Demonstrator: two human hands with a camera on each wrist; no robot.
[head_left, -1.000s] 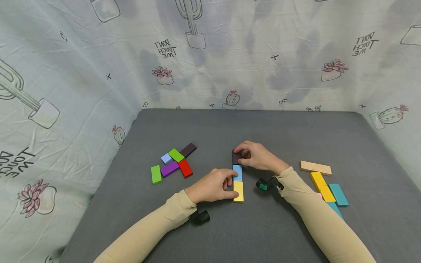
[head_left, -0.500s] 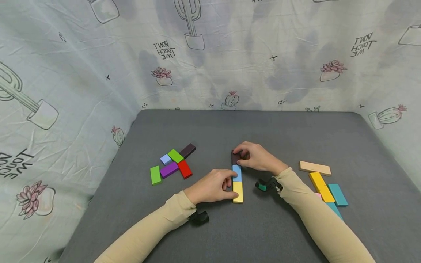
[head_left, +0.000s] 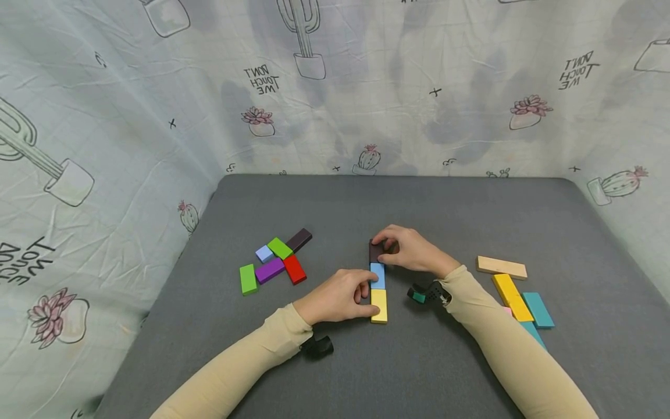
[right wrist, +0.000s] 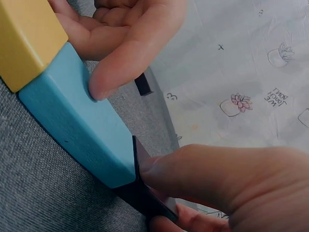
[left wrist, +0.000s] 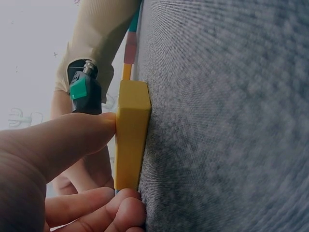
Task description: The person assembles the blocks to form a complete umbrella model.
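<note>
Twisting the right grip (head_left: pixel 410 249), clamped on the dark block (head_left: pixel 374 252), may skew the blue block (right wrist: pixel 81 123) touched by the spread left grip (head_left: pixel 339 295).

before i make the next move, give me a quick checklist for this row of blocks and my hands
1. Yellow block meets blue block end to end: ok, they touch.
2. Blue block meets dark block in the row: ok, touching in the right wrist view.
3. Row steadied by left hand: ok, thumb on yellow, a finger on blue.
4. Right hand holding the dark block: ok, pinched between thumb and fingers.
5. Dark block's right edge lined up: cannot tell, fingers cover it.
6. Both hands off the row: not ok, both touch it.
</note>
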